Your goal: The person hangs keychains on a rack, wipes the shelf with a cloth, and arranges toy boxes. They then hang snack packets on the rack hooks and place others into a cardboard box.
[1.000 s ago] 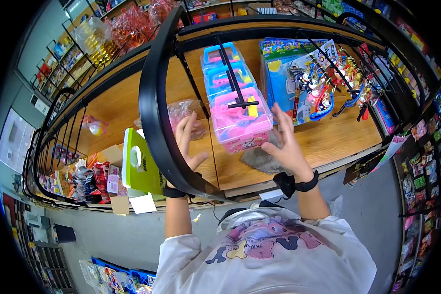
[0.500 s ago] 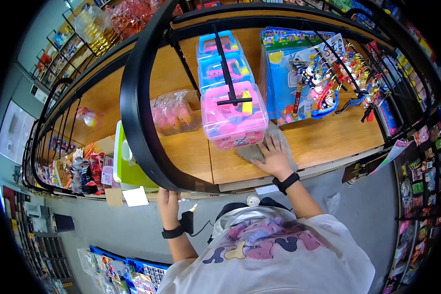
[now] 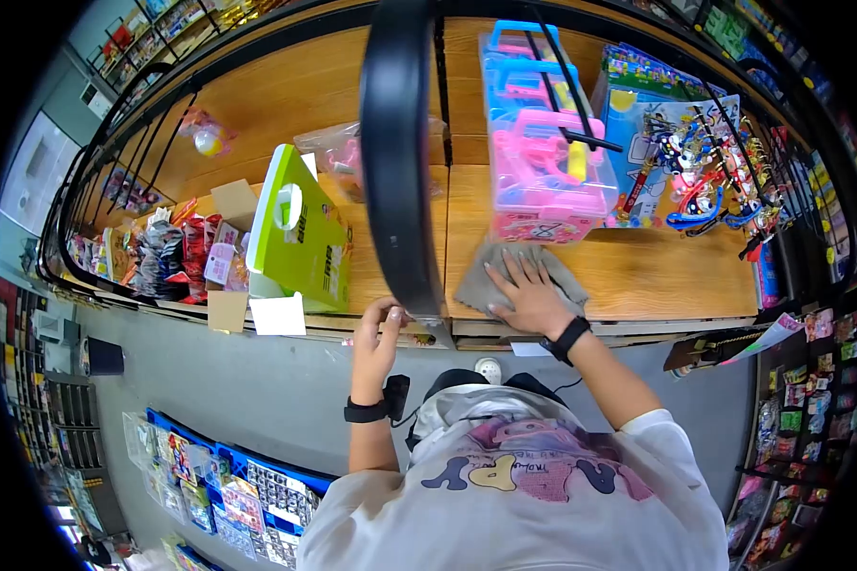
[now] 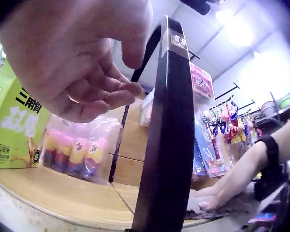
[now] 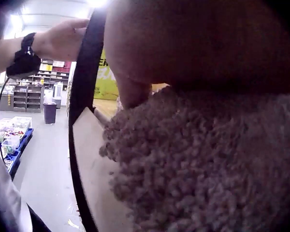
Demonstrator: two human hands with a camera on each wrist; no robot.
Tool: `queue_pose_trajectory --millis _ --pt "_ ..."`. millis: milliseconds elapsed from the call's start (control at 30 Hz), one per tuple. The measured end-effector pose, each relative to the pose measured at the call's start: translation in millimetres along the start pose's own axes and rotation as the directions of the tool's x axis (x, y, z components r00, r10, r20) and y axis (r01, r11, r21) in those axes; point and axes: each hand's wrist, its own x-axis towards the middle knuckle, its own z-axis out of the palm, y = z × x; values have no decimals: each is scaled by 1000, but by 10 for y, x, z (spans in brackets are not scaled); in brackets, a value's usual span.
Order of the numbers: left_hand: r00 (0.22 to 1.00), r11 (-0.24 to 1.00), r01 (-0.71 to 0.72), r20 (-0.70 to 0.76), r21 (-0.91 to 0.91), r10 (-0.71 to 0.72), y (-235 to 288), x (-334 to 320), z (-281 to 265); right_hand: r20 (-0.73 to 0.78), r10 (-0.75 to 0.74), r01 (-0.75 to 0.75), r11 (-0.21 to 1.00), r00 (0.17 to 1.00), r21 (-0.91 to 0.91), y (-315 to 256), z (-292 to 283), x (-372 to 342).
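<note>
My right hand point(image 3: 531, 303) lies flat with fingers spread on a grey cloth point(image 3: 476, 282) near the shelf's front edge. In the right wrist view the cloth point(image 5: 183, 159) shows a nubby pile. Just behind it stands a clear pink carry case point(image 3: 552, 195) with pink toy pieces inside, in front of blue-lidded cases point(image 3: 524, 90). My left hand point(image 3: 375, 347) is by the shelf edge beside the black post point(image 3: 400, 162). Its fingers point(image 4: 99, 84) are loosely bent and hold nothing, fingertips close to the post in the left wrist view.
A green box point(image 3: 300, 233) stands left of the post, near a clear bag of colourful items point(image 4: 82, 150). Packets point(image 3: 167, 257) fill the shelf's left end. Keychains point(image 3: 709, 181) hang at right before blue packs point(image 3: 638, 124). Black prongs point(image 3: 581, 143) jut over the cases.
Both hands were beside the pink case; the right then dropped onto the cloth and stays there. The left came down to the shelf edge by the post. The head view has shifted.
</note>
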Motion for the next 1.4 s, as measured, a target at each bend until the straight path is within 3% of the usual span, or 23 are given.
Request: queue_pose_trajectory --millis 67,100,167,200,233,300,367,400,467,533,567,600,667,733,800,867,900,967,1033,1133,1233,1333,1400 --pt "998 992 52 18 111 -55 -108 -12 -133 60 57 -56 998 997 -10 -73 -50 244" --pt "999 988 20 -35 150 -15 -194 -31 -169 97 99 -97 995 990 -25 -99 -44 407" --pt "1000 957 19 9 288 -22 -162 -110 -274 207 178 -174 984 962 -36 -123 -146 747" --pt "999 934 18 32 356 -32 -126 -158 -327 29 104 -105 993 994 51 16 51 924" --pt "999 926 4 41 377 -21 -74 -200 -349 -25 84 -67 915 996 397 217 364 1223" --pt "985 864 -166 114 476 127 -197 -327 -467 -79 79 -57 968 994 245 485 646 1734" --pt "965 823 -264 128 502 231 -237 -438 -543 -32 314 -315 934 949 -169 59 96 1760" --pt "966 823 -258 136 507 219 -235 -499 -596 26 318 -307 931 948 -196 50 17 1835" --pt "970 822 -240 149 516 190 -249 -625 -700 57 375 -372 927 925 -52 25 -57 1802" --pt "969 801 -244 174 547 177 -305 -705 -752 29 292 -292 956 956 -14 13 -50 1572" --pt "969 785 -245 168 568 181 -283 -691 -719 -12 224 -224 974 974 -32 -19 -27 1355" --pt "969 771 -247 160 587 188 -284 -667 -711 -181 92 -103 994 979 -47 37 173 1150" --pt "963 767 -265 194 585 185 -448 -619 -689 -80 4 -15 990 997 -137 75 190 768" --pt "970 765 -237 183 599 158 -479 -521 -610 -113 -107 101 993 988 -55 -40 142 323" --pt "970 723 -218 228 655 85 -669 -463 -557 23 26 -24 997 999 -68 -197 32 0" --pt "974 686 -177 224 705 21 -776 -410 -489 -29 29 -30 999 999 -44 -48 227 -117" --pt "972 672 -162 233 723 -16 -814 -393 -473 63 78 -75 996 995 -40 -212 28 -88" --pt "962 636 -141 258 759 -94 -876 -387 -458 -19 -5 2 990 1000 -139 -158 42 62" --pt "963 620 -168 261 766 -61 -944 -392 -428 -142 -48 16 975 989 -220 -27 156 279" --pt "959 580 -180 272 794 -75 -963 -381 -383 -94 166 -175 980 982 -91 -32 93 711" --pt "970 564 -181 240 806 -31 -1000 -385 -331 -116 233 -247 960 966 -131 167 102 1263" --pt "972 544 -187 235 818 -19 -894 -371 -341 -69 302 -306 950 951 -60 -26 -79 1342" --pt "971 534 -202 238 821 1 -879 -374 -380 -191 141 -168 977 971 -133 94 171 1084"
